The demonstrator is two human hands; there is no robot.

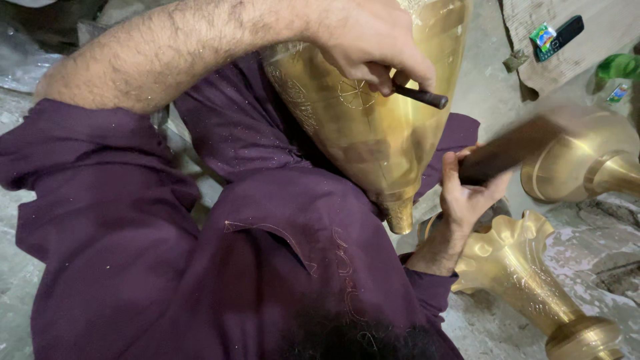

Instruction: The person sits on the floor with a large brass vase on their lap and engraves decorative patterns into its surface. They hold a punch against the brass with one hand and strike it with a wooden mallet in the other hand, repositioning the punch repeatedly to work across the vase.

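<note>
A large brass vase point(373, 133) lies tilted across my lap on the purple garment point(267, 253), its narrow end pointing down. Engraved line patterns show on its side. My left hand point(370, 40) rests on the vase and grips a dark chisel point(421, 97), whose tip is hidden under the fingers against the brass. My right hand point(467, 193) is just right of the vase's narrow end. It holds a dark wooden mallet point(510, 150), which is blurred by motion and raised a little to the right of the chisel.
Two more brass vases lie on the grey floor at the right: a round one point(587, 160) and a fluted one point(527, 280). At the top right, a dark phone point(561, 37) and a small green packet point(543, 35) sit on a cardboard mat point(600, 47).
</note>
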